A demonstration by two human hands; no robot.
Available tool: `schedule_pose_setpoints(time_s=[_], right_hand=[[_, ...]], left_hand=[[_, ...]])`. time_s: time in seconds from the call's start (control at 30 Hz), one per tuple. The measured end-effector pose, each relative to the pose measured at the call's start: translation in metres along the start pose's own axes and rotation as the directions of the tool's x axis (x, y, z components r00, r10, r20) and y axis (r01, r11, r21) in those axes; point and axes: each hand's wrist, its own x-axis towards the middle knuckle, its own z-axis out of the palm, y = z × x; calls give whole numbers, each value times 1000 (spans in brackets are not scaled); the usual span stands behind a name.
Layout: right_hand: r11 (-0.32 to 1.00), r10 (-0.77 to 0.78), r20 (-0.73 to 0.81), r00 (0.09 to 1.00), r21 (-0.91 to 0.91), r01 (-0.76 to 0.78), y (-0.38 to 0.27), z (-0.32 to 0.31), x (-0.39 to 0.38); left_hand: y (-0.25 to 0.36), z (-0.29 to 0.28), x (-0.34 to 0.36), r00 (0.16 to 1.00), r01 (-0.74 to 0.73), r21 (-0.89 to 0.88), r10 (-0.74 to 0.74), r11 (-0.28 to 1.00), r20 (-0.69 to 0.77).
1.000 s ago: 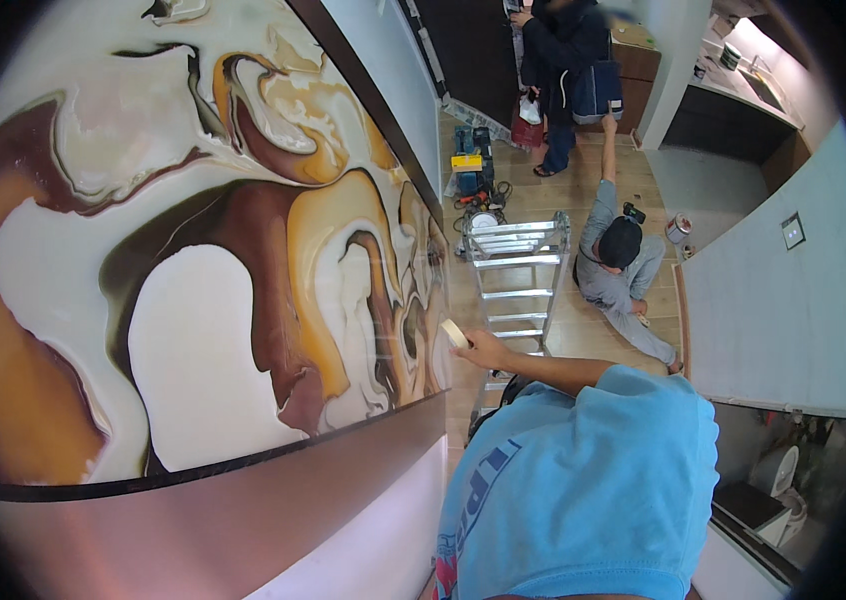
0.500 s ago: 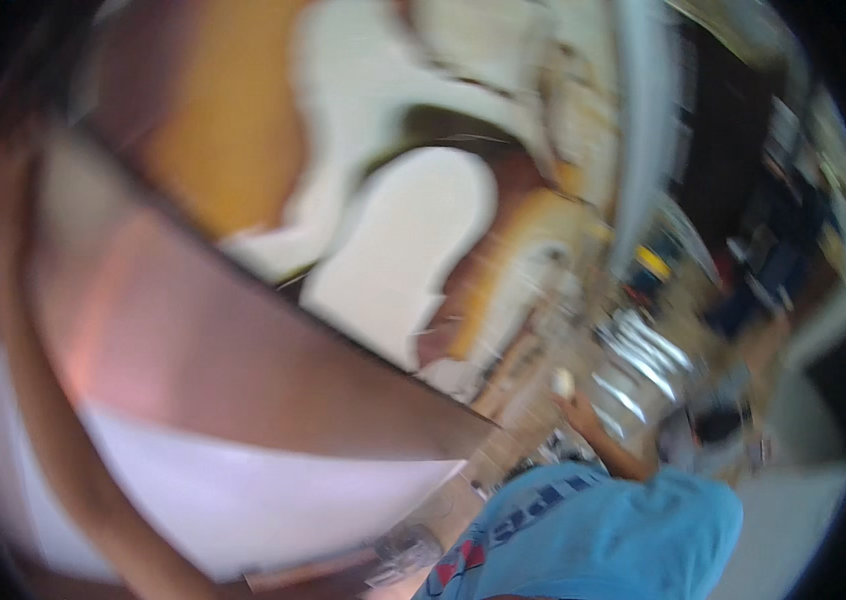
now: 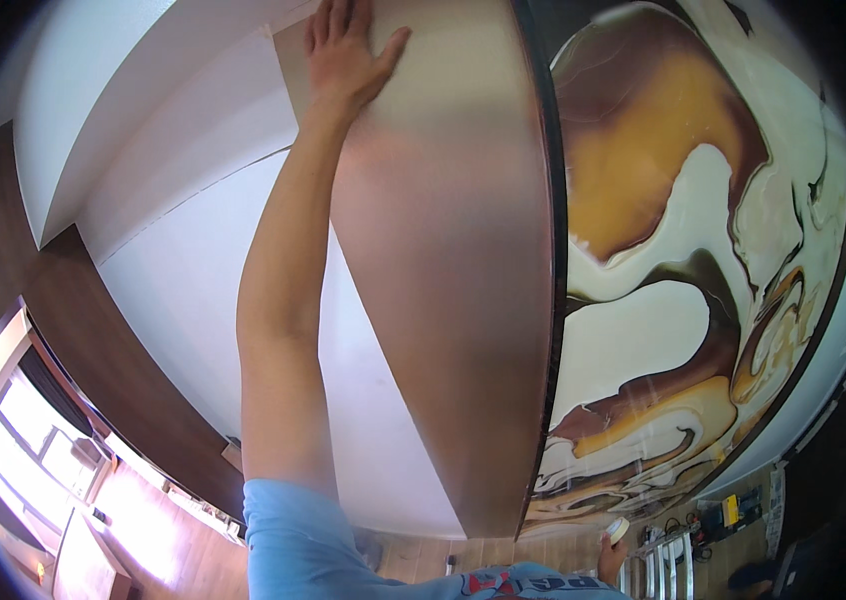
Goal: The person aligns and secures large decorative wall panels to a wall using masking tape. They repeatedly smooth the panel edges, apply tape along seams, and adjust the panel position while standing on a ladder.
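My left hand point(image 3: 348, 55) is raised high and lies with fingers stretched and thumb apart on a smooth brownish, satin-sheen panel point(image 3: 433, 260). Nothing is held in it. The panel is tall and narrows toward its lower end, with a dark trim strip point(image 3: 550, 280) along its right edge. Down by the lower edge, my right hand point(image 3: 611, 560) is closed around a small whitish round thing point(image 3: 619, 528), perhaps a roll of tape; it is too small to tell.
A glossy marble-patterned panel point(image 3: 633, 335) in white, amber and brown adjoins the trim. An aluminium ladder point(image 3: 671, 568) stands below right, near a yellow-and-dark tool point(image 3: 731, 510) on the wooden floor. White wall point(image 3: 213, 220), brown wood band point(image 3: 123, 350) and bright window point(image 3: 28, 450) are at left.
My view has swung round and sharpened from a blur. The left arm, earlier at the far left, now reaches up the middle onto the brownish panel. The right hand still holds the whitish thing.
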Motion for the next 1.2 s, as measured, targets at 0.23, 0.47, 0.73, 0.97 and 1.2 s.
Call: schedule_pose_setpoints(time_s=[0.23,0.47,0.73,0.97,1.2], right_hand=[[982,37,-95,995,-180,-54,-10,-12,-20],[992,117,-43,992,-34,-119,31,-33,0],[946,226,-99,969,-215,-243,26,-41,-6],[985,160,-127,979,-43,-166,54,-37,-11],[981,159,-107,981,-95,-170,52,-45,-14]], left_hand=[[-67,-16,-35,981,186,95,-190,978,32],[-101,-16,-22,654,715,-138,-726,685,-212],[-87,-7,7,597,777,-79,-771,625,-224],[-83,2,21,462,850,-176,-863,496,-203],[-95,7,22,427,846,-244,-876,475,-225]])
